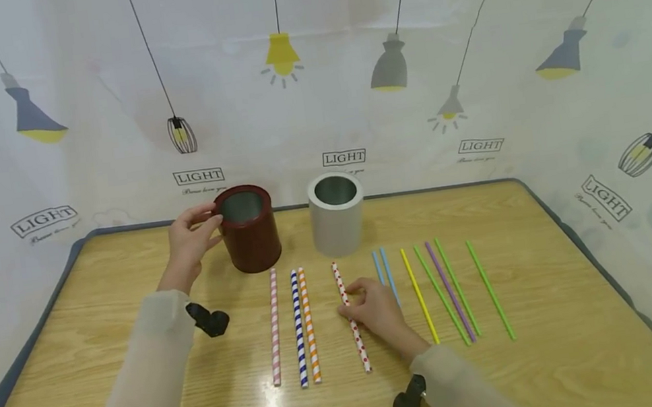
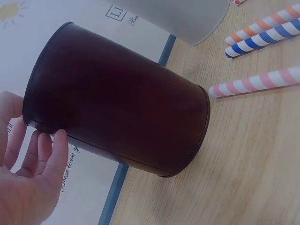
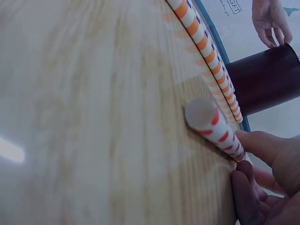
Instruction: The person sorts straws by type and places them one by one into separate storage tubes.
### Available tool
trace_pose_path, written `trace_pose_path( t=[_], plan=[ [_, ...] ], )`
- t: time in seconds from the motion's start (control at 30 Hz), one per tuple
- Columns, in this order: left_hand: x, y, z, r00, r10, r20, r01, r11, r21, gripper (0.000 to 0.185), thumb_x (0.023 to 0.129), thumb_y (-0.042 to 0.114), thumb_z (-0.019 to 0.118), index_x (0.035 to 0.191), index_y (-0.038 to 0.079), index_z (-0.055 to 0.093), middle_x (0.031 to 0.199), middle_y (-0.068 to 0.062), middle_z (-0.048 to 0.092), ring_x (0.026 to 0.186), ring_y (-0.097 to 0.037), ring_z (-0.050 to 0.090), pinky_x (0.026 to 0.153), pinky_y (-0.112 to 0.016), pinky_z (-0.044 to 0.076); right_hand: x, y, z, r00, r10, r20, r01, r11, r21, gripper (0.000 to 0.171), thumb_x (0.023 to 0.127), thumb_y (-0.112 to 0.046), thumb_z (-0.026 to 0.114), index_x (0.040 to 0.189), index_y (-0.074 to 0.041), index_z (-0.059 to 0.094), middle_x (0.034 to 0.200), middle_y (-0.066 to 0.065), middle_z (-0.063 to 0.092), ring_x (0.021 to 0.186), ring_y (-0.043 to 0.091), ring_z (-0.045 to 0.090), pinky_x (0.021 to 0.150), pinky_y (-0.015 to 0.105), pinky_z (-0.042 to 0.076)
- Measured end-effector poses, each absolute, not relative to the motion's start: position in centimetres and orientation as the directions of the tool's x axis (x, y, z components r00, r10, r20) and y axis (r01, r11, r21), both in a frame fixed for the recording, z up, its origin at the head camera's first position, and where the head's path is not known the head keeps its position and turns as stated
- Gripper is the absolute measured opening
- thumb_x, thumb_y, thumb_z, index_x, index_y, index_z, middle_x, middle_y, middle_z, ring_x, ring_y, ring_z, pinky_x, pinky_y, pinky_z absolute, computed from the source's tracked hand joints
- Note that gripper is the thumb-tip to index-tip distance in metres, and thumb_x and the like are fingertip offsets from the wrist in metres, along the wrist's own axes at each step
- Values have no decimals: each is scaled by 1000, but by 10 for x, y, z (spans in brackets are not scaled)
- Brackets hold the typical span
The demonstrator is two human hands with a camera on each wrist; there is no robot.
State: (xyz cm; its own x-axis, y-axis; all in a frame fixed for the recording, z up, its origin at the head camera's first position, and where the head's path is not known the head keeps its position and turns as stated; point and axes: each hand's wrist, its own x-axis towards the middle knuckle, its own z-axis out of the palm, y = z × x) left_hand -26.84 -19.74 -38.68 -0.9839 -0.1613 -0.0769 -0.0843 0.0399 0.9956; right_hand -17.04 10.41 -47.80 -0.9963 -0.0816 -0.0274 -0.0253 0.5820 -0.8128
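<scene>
In the head view my left hand touches the rim and upper side of a dark red cylindrical container, its fingers loosely extended. The left wrist view shows the fingertips against the container's upper side. With thumb and fingers, my right hand pinches a white paper straw with red dots around its middle. That straw's near end lies on or close to the table in the right wrist view. Left of it lie orange-striped, blue-striped and pink-striped paper straws.
A white cylindrical container stands right of the dark red one. Right of my right hand lie thin blue, yellow, purple and several green straws. The wooden table meets a lamp-printed backdrop.
</scene>
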Motion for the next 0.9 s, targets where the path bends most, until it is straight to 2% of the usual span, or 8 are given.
trace_pose_path(
  t=[0.13, 0.4, 0.63, 0.9],
  plan=[
    [-269, -198, -387, -983, -166, -73, -78, 25, 997, 41, 87, 15, 63, 125, 5, 53, 104, -1, 45, 90, -10, 52, 75, -26, 52, -170, 102, -477, -997, -77, 16, -62, 639, -767, 31, 72, -14, 76, 97, -2, 64, 56, -4, 54, 46, 7, 45, 42, 22, 39],
    [-269, -198, -388, -983, -162, -81, -86, 18, 996, 40, 87, 15, 62, 125, 5, 53, 104, -1, 44, 90, -10, 51, 76, -27, 52, -165, 99, -475, -997, -57, 58, -82, 681, -728, 29, 68, -6, 67, 97, -2, 65, 57, -5, 50, 47, 7, 42, 41, 21, 36],
    [-269, -198, -387, -984, -160, -82, -87, 25, 996, 41, 87, 16, 62, 126, 6, 53, 105, 0, 44, 90, -10, 51, 78, -29, 52, -166, 99, -474, -996, -71, 46, -82, 667, -740, 29, 67, -6, 66, 95, -2, 65, 57, -5, 48, 47, 7, 41, 42, 20, 34],
    [-269, -198, -387, -984, -159, -83, -90, 32, 995, 41, 87, 17, 62, 126, 6, 53, 105, 0, 44, 91, -11, 51, 79, -31, 52, -169, 103, -469, -993, -114, 13, -77, 579, -812, 25, 70, -1, 64, 95, -1, 66, 59, -2, 53, 48, 7, 45, 41, 20, 37]
  ],
)
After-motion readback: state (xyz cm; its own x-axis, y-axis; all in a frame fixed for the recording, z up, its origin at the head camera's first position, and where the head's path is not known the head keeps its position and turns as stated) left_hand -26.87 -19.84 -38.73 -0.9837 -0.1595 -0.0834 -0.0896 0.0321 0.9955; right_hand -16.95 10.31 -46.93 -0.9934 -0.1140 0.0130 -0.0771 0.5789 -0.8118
